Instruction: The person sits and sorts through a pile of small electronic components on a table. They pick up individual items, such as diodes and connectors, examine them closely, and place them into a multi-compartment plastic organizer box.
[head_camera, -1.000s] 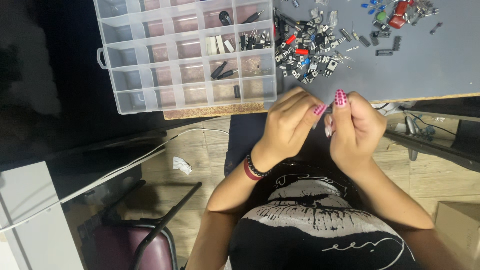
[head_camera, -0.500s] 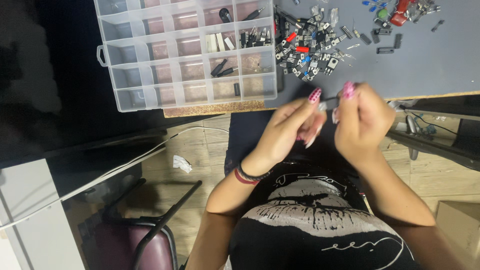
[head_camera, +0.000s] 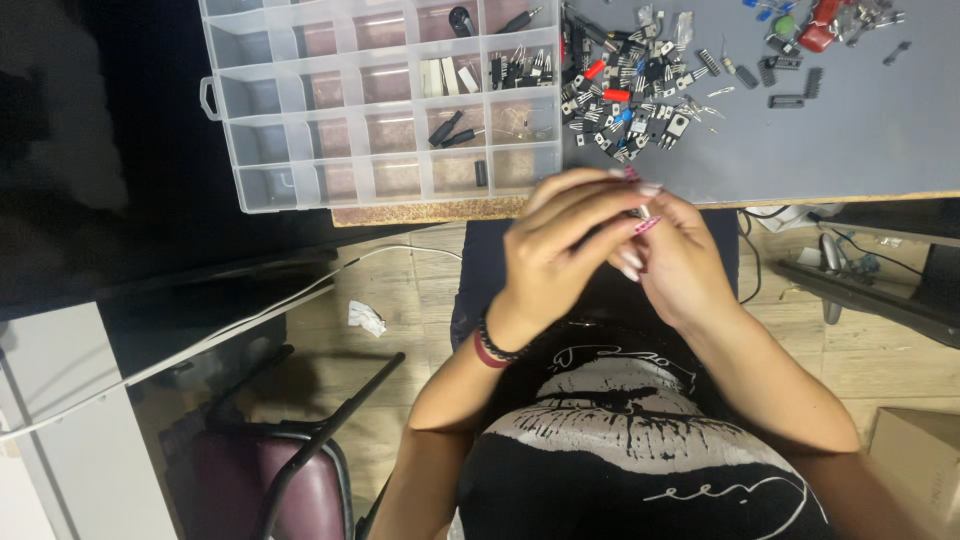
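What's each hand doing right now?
Left hand: fingers curled against the other hand; any held thing is hidden.
Right hand: fingertips pinched together; what they pinch cannot be told.

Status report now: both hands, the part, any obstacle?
Left hand and right hand together at table edge, fingertips pinching something small, not identifiable. Clear plastic compartment box apart. No obstacle seen.

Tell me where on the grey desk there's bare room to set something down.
The grey desk is bare right of the pile of small electronic parts, below the scattered pieces at its top edge. It is crowded around that pile and the clear compartment box.
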